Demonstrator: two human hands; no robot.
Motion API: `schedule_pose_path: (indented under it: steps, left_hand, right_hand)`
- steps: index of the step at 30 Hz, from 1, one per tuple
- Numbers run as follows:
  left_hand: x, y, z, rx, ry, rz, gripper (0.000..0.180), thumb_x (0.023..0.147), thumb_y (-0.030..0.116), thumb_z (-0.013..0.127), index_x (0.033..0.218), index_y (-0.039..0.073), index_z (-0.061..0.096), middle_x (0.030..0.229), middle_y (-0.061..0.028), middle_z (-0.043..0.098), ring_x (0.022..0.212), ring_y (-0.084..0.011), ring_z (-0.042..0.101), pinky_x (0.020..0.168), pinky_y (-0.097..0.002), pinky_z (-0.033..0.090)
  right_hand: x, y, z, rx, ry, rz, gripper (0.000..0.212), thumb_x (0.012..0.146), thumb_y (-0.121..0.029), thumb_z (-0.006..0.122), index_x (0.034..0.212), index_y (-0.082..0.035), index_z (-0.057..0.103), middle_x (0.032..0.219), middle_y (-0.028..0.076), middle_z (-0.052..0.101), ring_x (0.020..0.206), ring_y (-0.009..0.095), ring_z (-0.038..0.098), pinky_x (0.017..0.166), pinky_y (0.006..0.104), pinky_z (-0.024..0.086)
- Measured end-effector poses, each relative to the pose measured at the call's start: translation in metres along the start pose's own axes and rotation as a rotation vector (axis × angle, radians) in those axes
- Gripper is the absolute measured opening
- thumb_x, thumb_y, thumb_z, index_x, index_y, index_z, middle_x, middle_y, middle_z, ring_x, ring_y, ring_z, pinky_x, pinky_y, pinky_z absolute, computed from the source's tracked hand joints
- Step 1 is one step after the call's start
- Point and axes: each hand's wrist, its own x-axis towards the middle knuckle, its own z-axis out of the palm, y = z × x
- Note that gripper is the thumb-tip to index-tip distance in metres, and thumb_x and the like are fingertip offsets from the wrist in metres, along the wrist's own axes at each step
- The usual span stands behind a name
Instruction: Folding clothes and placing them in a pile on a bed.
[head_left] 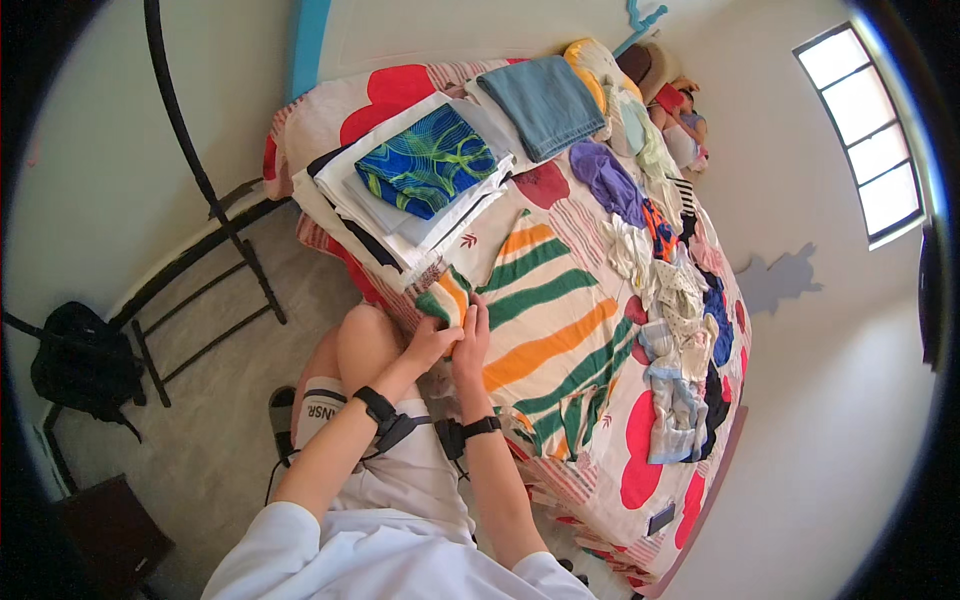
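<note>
- Fingers [453, 335] of the left hand [432, 342] and right hand [471, 345], close beside each other, pinch the bunched left edge of a cream cloth garment with wide green and orange stripes [555, 345].
- Striped garment: lies mostly spread out on a white bedspread with red rounded shapes [640, 450]; its bands slant across the cream, and its lower end is rumpled.
- Upper left of the garment: a stack of white and dark folded clothes [340, 207], topped by a folded blue cloth with bright green swirling lines [430, 160].
- Above the garment: a folded denim-blue cloth [540, 105].
- Right of the garment: a row of small, loose, mixed-colour clothes [680, 300].
- Lower left of the garment: white fabric [320, 398] on the person's leg, bearing dark printed lettering.
</note>
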Motion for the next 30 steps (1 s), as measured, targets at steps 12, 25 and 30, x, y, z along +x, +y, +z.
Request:
schedule_pose_path:
  steps: [12,25,30]
  left_hand:
    - [0.016,-0.011,-0.008,0.183,-0.2,0.242,0.009,0.079,0.005,0.05,0.087,0.0,0.052,0.127,-0.0186,0.061,0.125,-0.0203,0.051,0.103,-0.0286,0.038]
    - [0.038,-0.015,0.007,-0.343,0.111,0.083,0.054,0.103,0.015,0.044,0.152,0.005,0.026,0.147,-0.0184,0.045,0.132,-0.0271,0.048,0.111,-0.0378,0.04]
    - [0.046,-0.022,-0.006,-0.228,0.118,0.016,0.044,0.094,0.006,0.062,0.135,0.001,0.048,0.126,-0.0119,0.059,0.111,-0.0208,0.06,0.093,-0.0332,0.051]
  right_hand:
    - [-0.004,0.061,0.003,-0.211,-0.017,-0.105,0.046,0.095,-0.029,0.054,0.132,-0.001,0.05,0.128,0.019,0.059,0.123,0.036,0.052,0.104,0.0436,0.04]
    - [0.0,0.035,-0.001,-0.438,-0.176,-0.368,0.05,0.094,-0.018,0.041,0.14,0.001,0.044,0.134,0.024,0.055,0.125,0.041,0.049,0.108,0.0468,0.035]
    - [-0.008,0.017,0.008,-0.476,-0.047,-0.306,0.057,0.103,-0.031,0.036,0.151,0.0,0.035,0.148,0.024,0.045,0.135,0.04,0.042,0.114,0.0453,0.029]
